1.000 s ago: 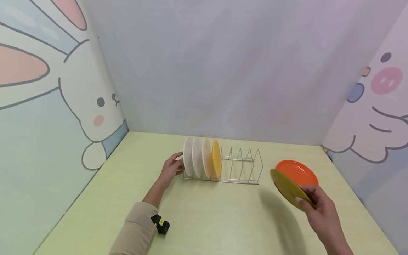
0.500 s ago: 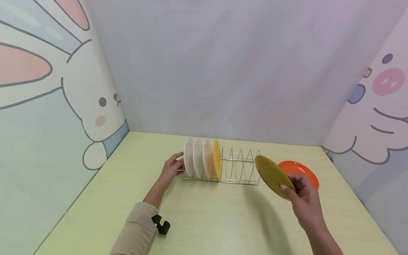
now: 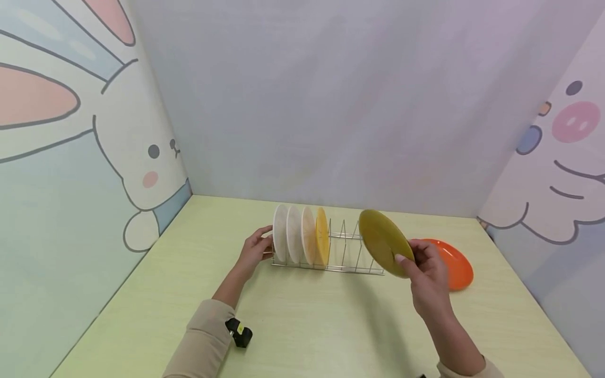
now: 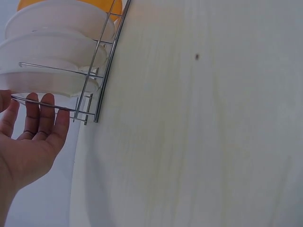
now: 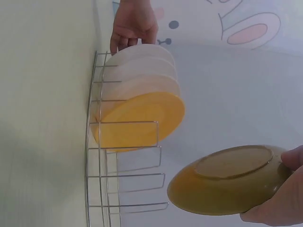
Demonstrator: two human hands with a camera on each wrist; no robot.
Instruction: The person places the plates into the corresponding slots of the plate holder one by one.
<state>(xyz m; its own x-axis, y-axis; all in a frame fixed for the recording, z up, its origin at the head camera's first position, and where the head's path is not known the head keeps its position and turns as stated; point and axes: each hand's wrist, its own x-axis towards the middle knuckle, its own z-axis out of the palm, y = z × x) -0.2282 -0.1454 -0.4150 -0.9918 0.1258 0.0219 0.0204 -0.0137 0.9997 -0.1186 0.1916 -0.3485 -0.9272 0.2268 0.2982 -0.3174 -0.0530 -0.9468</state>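
A wire plate rack (image 3: 352, 271) stands on the table, its left slots filled with two white plates (image 3: 280, 233), a pale pinkish plate (image 3: 308, 235) and a yellow plate (image 3: 322, 239), all on edge. My left hand (image 3: 253, 253) holds the rack's left end; in the left wrist view its fingertips (image 4: 47, 101) bend at the end wire. With thumb and fingers my right hand (image 3: 429, 275) pinches the rim of an olive-green plate (image 3: 384, 242). That plate is tilted and raised, overlapping the rack's right slots in the head view.
An orange plate (image 3: 458, 268) lies on the table to the right, partly hidden behind my right hand. A grey wall (image 3: 302, 105) rises behind the rack. Side walls with cartoon animals (image 3: 137, 157) bound the table (image 3: 302, 325).
My right hand has carried the olive-green plate left and up, from beside the orange plate to the rack's right end. The left hand and rack have stayed in place.
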